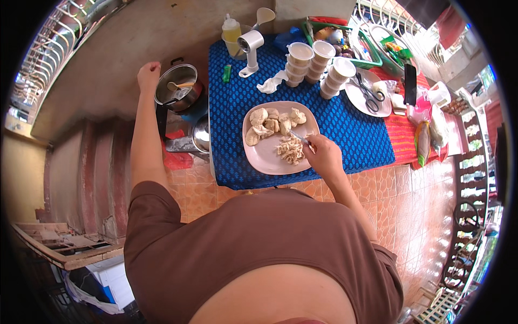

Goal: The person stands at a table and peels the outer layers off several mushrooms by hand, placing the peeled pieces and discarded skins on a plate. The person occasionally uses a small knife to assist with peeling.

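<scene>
My right hand grips a slim metal utensil, whose tip reaches the pale cooked meat on a rounded rectangular plate. Several whole pieces of meat, which look like chicken, lie along the plate's far side. A heap of shredded meat sits nearer to me, beside the right hand. Off to the left, my left hand is raised with curled fingers by the rim of a steel pot; nothing shows in it. Inside the pot rests a ladle with a wooden-coloured handle.
Stacked lidded tubs, a white handheld fan and a green lighter stand or lie on the blue cloth. Black scissors lie on a white plate. Behind is a green basket. A metal lid is below the pot.
</scene>
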